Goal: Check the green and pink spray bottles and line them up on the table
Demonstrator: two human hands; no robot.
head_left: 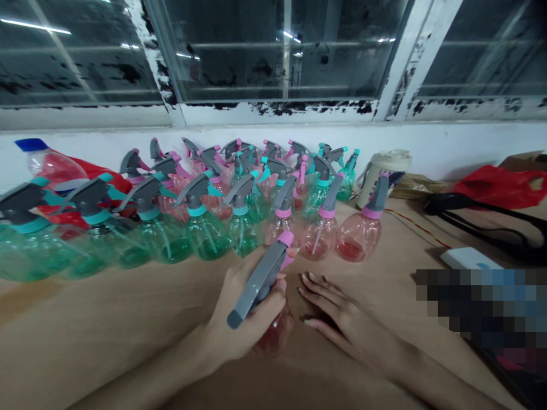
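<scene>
My left hand (pixel 243 307) is wrapped round the neck of a pink spray bottle (pixel 273 333) with a grey and pink trigger head, standing close to me on the table. Much of its neck is hidden behind my fingers. Just to its right, my right hand (pixel 337 313) lies on the wooden table (pixel 171 319), fingers stretched out and holding nothing. Beyond my hands is a front row of spray bottles: several green ones, such as this green spray bottle (pixel 209 242), and pink ones at the right end, the last being a pink spray bottle (pixel 359 239).
More green and pink spray bottles crowd behind the front row. A clear bottle with a blue cap (pixel 32 145) leans at the far left. Rightward are a pale cup (pixel 382 171), a red plastic bag (pixel 499 185), a black strap (pixel 482 222) and a white box (pixel 470 259). Windows rise behind.
</scene>
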